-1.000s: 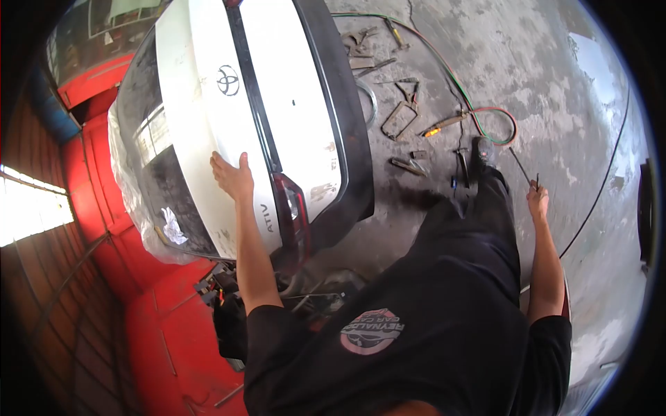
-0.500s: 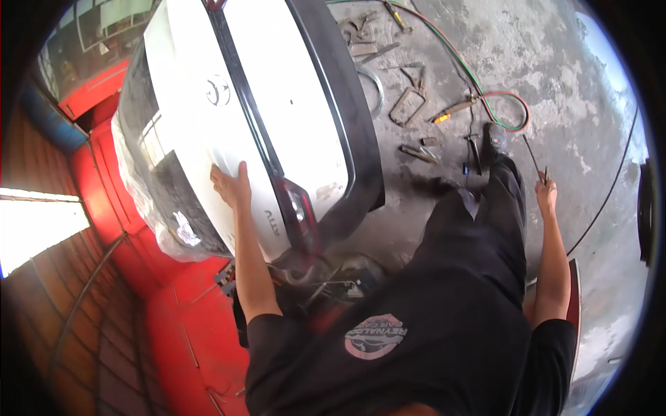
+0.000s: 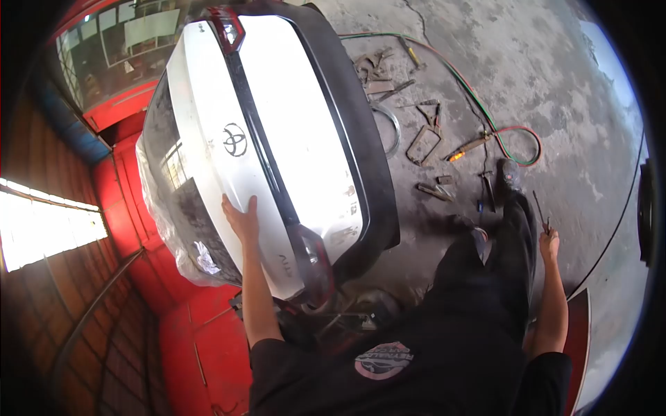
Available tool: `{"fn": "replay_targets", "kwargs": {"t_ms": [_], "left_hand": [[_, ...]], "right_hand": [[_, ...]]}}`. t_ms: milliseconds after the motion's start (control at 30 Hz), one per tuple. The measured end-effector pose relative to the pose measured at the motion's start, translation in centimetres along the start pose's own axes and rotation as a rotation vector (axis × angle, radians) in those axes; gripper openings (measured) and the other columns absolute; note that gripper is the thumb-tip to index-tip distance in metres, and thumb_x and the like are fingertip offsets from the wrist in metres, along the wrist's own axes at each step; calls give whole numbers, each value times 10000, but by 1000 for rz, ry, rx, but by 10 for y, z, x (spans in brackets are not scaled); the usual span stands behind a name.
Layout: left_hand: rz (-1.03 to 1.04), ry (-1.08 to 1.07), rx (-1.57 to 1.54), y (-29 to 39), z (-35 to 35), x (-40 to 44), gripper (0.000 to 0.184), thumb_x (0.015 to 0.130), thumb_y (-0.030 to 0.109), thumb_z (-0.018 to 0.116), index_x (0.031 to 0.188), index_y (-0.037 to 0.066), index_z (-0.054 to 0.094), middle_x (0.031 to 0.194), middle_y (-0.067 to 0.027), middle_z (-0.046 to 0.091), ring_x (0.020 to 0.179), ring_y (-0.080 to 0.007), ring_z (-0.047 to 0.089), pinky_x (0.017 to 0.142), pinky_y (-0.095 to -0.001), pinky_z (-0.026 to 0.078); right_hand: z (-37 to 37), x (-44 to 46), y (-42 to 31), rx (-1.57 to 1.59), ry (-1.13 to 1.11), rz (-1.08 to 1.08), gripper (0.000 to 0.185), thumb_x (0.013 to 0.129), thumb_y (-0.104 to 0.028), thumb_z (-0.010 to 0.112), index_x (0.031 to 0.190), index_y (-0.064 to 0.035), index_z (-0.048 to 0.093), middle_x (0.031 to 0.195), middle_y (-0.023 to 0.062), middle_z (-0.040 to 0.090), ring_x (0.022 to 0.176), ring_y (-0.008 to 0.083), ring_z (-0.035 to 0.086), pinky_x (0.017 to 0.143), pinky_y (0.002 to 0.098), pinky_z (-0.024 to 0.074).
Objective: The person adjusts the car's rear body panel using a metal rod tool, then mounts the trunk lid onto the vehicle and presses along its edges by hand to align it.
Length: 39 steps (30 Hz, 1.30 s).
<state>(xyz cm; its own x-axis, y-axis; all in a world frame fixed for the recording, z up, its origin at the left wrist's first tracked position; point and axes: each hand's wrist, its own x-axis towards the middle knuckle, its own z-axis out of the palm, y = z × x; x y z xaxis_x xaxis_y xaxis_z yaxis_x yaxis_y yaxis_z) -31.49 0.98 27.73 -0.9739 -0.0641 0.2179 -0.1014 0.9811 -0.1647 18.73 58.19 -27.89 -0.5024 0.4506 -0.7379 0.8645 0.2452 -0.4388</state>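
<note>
My left hand lies on the white trunk lid of a car, below the round emblem. Its fingers are spread and hold nothing. On the right, held away from the car and above the floor, my right hand is closed around a thin dark rod-like tool. Its long end points away from me; the exact kind is too small to make out. Near my left forearm is the car's tail light. The black bumper runs along the car's near side.
On the concrete floor lie several hand tools, among them a clamp, a torch-like tool with a yellow part and a hammer. A red and green hose loops past them. Plastic sheeting hangs along the car's far side.
The view has shifted, so the car and floor tools sit lower and further right in it. My left hand stays on the trunk lid, and my right hand keeps hold of the tool.
</note>
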Motion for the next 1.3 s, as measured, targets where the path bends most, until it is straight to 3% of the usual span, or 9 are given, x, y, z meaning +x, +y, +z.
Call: {"fn": "replay_targets", "kwargs": {"t_ms": [33,133,233,567,767,933,1067,1167,1300], "left_hand": [[-5,-2,-13,0,4,0,914,808,350,795,1475,-29,297,1474,-306,338,1343,-474,367,1105,-511,346],[24,21,4,-3,13,0,912,803,348,800,1465,-39,305,1454,-312,355,1327,-481,382,1096,-512,355],[50,31,23,-3,14,-2,910,803,343,800,1459,-49,306,1446,-314,363,1312,-485,395,1088,-513,364],[37,3,103,0,10,0,896,826,390,777,1447,-64,318,1403,-322,392,1302,-479,405,1081,-514,371],[-84,-213,54,-25,-15,50,568,959,437,609,1196,-66,490,1201,-248,493,1069,-308,483,943,-419,395],[-4,-10,15,28,9,28,761,1003,457,491,1513,-47,236,1540,-296,277,1423,-374,308,1165,-422,250],[-23,-86,-60,18,15,34,701,1021,373,489,1514,-55,233,1526,-249,331,1380,-329,374,1151,-404,270],[-67,-89,-105,18,15,35,709,1018,376,499,1513,-57,233,1507,-238,361,1361,-319,394,1139,-402,285],[-62,-136,-200,14,17,37,727,1012,397,505,1515,-46,223,1512,-226,342,1372,-306,376,1132,-409,289]], "right_hand": [[2,3,7,8,7,0,364,870,-127,532,1200,-26,647,1090,272,647,991,445,631,858,496,498],[14,6,13,-5,175,-137,345,863,-139,536,1153,-5,666,814,196,642,678,295,640,617,409,497],[1,1,-5,-94,44,-99,356,886,-144,532,1205,-36,647,1088,263,650,1012,432,624,876,483,490],[-11,-14,-61,-109,-26,-77,338,898,-161,556,1205,-45,639,1076,250,646,1008,433,612,871,489,481],[29,-31,-87,-226,51,-290,309,878,-100,572,1174,-36,637,1015,239,630,959,440,597,841,493,486],[80,-42,-106,-251,13,-345,321,855,-57,562,1166,-26,638,1009,212,606,964,427,567,882,502,457],[118,-47,-115,-242,-94,-375,346,827,-6,537,1159,5,633,1008,212,596,1011,404,552,970,490,406],[133,-44,-107,-298,-101,-492,353,822,15,550,1170,2,610,998,197,576,979,383,545,909,476,424],[131,-41,-123,-268,-218,-392,375,798,-4,538,1162,20,624,1036,213,602,1026,399,550,964,487,413]]}}
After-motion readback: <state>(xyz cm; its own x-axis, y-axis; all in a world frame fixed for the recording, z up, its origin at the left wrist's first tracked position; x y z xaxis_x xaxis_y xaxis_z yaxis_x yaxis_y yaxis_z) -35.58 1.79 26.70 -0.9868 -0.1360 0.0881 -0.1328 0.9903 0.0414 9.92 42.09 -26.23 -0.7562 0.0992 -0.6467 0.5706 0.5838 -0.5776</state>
